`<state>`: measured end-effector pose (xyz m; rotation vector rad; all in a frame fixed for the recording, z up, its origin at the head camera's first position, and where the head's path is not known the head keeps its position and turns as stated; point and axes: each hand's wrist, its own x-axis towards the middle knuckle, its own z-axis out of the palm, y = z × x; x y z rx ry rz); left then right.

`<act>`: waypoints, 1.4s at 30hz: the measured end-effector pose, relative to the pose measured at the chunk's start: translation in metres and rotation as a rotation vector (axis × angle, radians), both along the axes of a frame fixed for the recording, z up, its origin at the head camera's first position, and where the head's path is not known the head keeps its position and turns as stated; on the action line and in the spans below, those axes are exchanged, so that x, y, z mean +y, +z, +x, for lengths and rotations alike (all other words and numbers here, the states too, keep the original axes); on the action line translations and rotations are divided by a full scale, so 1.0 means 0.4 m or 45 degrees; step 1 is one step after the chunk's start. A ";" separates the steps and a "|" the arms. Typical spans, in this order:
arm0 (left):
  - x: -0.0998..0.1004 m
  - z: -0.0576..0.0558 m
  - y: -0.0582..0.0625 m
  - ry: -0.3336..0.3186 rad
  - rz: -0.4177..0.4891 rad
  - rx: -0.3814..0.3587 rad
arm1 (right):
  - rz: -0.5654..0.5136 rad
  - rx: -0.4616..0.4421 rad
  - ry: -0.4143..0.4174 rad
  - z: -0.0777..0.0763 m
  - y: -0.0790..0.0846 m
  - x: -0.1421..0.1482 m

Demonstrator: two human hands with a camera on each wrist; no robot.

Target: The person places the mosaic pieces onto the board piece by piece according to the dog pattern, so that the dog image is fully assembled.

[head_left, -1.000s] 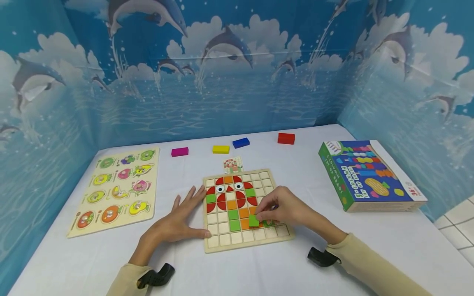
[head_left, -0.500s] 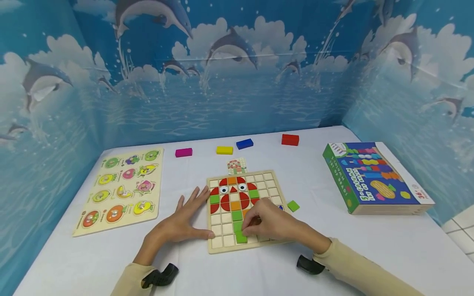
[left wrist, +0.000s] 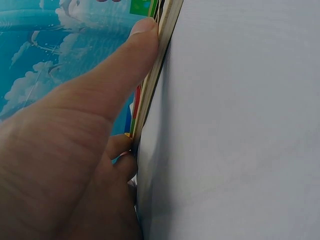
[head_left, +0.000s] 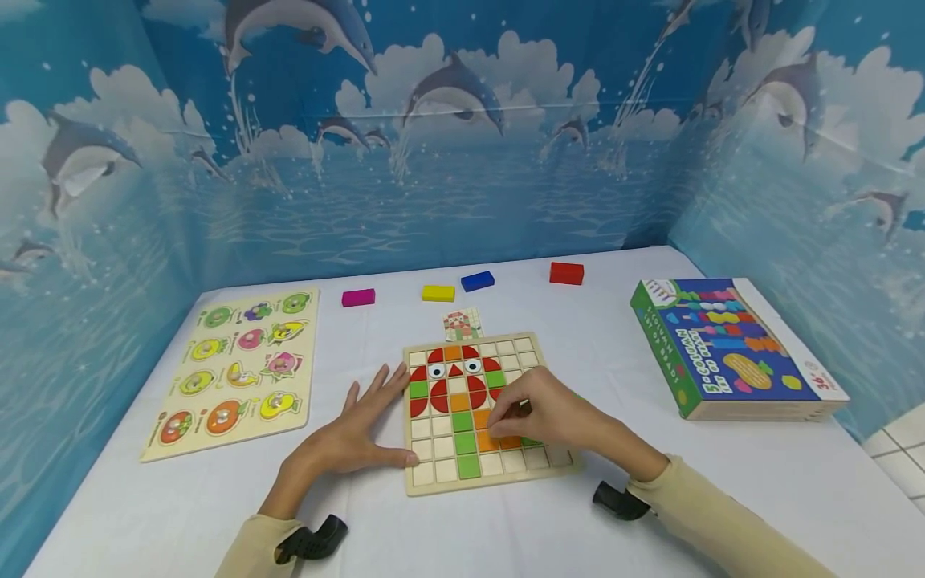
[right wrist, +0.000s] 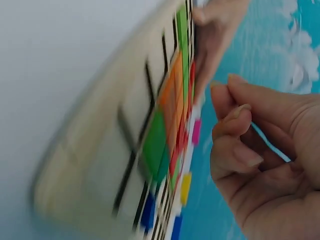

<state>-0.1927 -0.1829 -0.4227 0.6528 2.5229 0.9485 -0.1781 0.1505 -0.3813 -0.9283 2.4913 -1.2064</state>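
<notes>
A wooden grid board point(head_left: 448, 486) lies on the white table, partly filled with red, orange and green tiles and two eye tiles. Three green tiles run down one column, the lowest green tile point(head_left: 469, 466) in the bottom row. My left hand point(head_left: 347, 441) is spread at the board's left side, its thumb and fingertips at the edge; the left wrist view shows the thumb against the rim. Over the lower right of the board hovers my right hand point(head_left: 552, 409), hiding several squares. Its thumb and index fingertips meet with nothing visible between them in the right wrist view point(right wrist: 275, 135).
Behind the board is a small picture card point(head_left: 462, 324). Magenta point(head_left: 358, 298), yellow point(head_left: 438, 293), blue point(head_left: 478, 281) and red point(head_left: 567, 273) blocks line the back. A fruit puzzle board point(head_left: 238, 369) lies left; a bead-set box point(head_left: 737, 353) lies right.
The right hand brought a green tile leftward to the bottom of the green column, let it go there, then moved up and right. The left hand stays at the board's edge.
</notes>
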 end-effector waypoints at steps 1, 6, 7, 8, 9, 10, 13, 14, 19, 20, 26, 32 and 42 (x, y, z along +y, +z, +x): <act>0.000 0.000 0.000 -0.001 0.000 0.000 | 0.005 0.008 -0.017 -0.007 0.000 0.016; 0.001 0.003 -0.003 0.004 0.001 -0.004 | 0.008 0.005 -0.118 -0.037 -0.017 0.100; 0.001 0.004 -0.004 0.005 0.002 -0.005 | 0.001 0.011 -0.134 -0.040 -0.022 0.116; 0.000 0.004 -0.004 0.006 0.002 -0.006 | -0.009 0.023 -0.149 -0.043 -0.028 0.132; 0.000 0.005 -0.004 0.007 0.003 -0.007 | -0.022 0.038 -0.164 -0.046 -0.033 0.146; -0.001 0.005 -0.004 0.009 0.004 -0.007 | -0.037 0.052 -0.179 -0.047 -0.036 0.159; -0.003 0.007 -0.005 0.009 0.007 -0.009 | -0.073 0.095 -0.224 -0.053 -0.043 0.195; -0.003 0.008 -0.005 0.010 0.008 -0.009 | -0.084 0.106 -0.233 -0.055 -0.044 0.207; 0.000 0.009 -0.005 0.015 0.009 -0.010 | -0.070 0.077 -0.231 -0.069 -0.052 0.261; 0.001 0.008 -0.005 0.015 0.010 -0.010 | -0.059 0.067 -0.222 -0.071 -0.056 0.271; 0.008 0.006 -0.004 0.007 0.011 -0.004 | 0.010 -0.078 -0.189 -0.078 -0.067 0.312; 0.006 0.004 -0.002 0.001 -0.001 -0.009 | 0.013 -0.149 -0.104 -0.080 -0.066 0.320; 0.003 0.003 0.000 0.019 -0.032 0.000 | 0.129 -0.139 -0.131 -0.082 -0.058 0.300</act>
